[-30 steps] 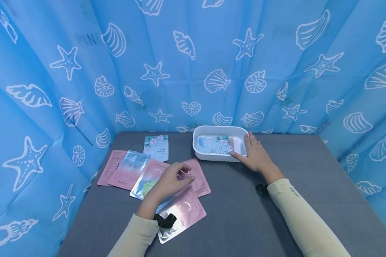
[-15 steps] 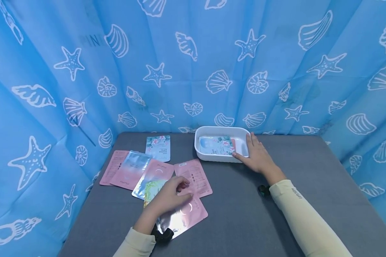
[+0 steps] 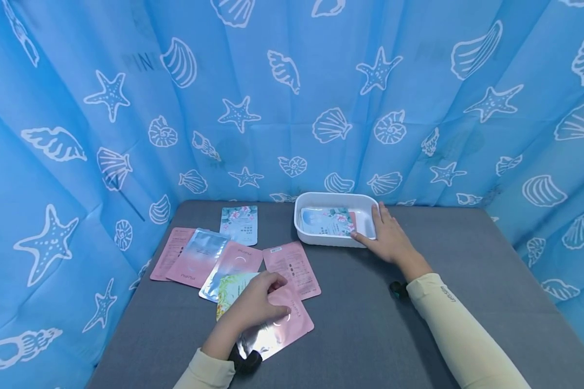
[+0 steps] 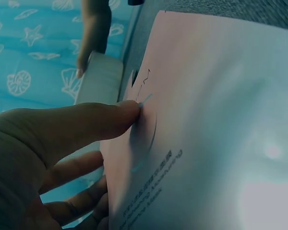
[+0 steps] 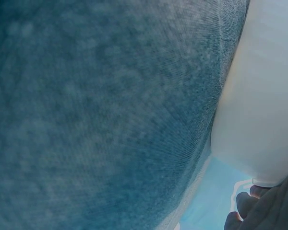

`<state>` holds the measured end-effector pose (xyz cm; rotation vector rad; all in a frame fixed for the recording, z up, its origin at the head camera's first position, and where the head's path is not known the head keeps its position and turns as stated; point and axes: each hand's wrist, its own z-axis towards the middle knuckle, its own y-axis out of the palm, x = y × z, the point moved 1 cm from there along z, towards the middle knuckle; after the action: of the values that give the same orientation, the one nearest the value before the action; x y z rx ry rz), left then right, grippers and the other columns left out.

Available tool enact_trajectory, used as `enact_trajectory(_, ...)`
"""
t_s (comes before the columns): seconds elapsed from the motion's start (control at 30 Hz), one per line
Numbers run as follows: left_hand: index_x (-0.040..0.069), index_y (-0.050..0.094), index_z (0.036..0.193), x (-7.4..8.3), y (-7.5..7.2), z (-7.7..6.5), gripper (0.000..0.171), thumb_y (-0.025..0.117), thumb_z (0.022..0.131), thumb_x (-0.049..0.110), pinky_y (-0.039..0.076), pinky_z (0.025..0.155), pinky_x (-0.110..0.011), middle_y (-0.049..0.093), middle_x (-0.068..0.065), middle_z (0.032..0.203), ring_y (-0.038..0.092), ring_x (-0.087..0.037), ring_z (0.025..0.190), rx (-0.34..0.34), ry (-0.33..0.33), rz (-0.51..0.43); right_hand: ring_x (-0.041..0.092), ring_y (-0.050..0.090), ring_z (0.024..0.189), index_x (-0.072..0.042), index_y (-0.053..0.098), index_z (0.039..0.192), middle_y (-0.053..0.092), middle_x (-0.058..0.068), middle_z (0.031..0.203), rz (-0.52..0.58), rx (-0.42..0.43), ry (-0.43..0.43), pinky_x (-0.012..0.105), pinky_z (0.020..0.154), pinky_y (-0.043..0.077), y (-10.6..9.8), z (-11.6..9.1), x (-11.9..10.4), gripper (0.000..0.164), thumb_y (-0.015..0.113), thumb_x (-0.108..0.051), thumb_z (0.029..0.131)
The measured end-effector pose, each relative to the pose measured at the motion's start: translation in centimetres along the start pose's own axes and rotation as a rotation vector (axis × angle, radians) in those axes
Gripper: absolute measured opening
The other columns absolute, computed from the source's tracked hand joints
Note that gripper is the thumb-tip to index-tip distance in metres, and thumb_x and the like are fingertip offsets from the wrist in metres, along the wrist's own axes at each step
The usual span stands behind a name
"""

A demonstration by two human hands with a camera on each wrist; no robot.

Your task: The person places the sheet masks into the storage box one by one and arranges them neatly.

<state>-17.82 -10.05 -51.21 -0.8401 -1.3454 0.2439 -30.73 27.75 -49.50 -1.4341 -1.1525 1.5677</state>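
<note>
My left hand [image 3: 259, 302] is at the near pink and silver face mask packet [image 3: 292, 335]. In the left wrist view the thumb [image 4: 116, 117] presses a dent into the packet's printed face, and the curled fingers [image 4: 74, 167] meet its edge, their tips partly hidden. A green and yellow packet [image 3: 231, 286] lies partly under this hand. My right hand [image 3: 391, 237] holds the right end of a white plastic box [image 3: 307, 239], thumb at the front rim and fingers around the right side. Inside the box lie a blue floral packet [image 3: 323, 221] and a pink one mostly covered by it.
Several other packets overlap on the left of the grey table [image 3: 360, 324], including a pink packet [image 3: 167, 254] and a pink-blue packet [image 3: 197, 259]. A blue floral packet [image 3: 239, 224] lies behind them. The patterned blue curtain [image 3: 272, 140] hangs behind the table.
My left hand has moved down and slightly toward me onto the near pink packet, uncovering more of the green packet. The right hand stays on the box.
</note>
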Motion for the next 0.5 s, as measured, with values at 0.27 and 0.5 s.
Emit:
enact_trajectory(0.27,0.015,0.069,0.128,0.03,0.11,-0.09,0.054,0.092,0.079,0.025,0.054,0.091,-0.035,0.066,0.003,0.113,0.059,-0.014,0.1,0.022,0.015,0.03,0.059,0.009,0.159,-0.01,-0.003,0.171,-0.008,0.023,0.177,-0.008,-0.004,0.012,0.073,0.126,0.014,0.02,0.0,0.01,0.115,0.042,-0.084,0.095)
enact_trajectory(0.5,0.017,0.061,0.104,-0.04,0.1,-0.12,0.042,0.092,0.076,0.015,0.048,0.078,-0.028,0.06,-0.001,0.1,0.057,-0.017,0.093,0.058,0.032,-0.028,0.06,0.011,0.158,-0.011,-0.002,0.171,-0.007,0.024,0.177,-0.008,-0.005,0.011,0.074,0.125,0.015,0.03,-0.01,-0.05,0.113,0.043,-0.083,0.096)
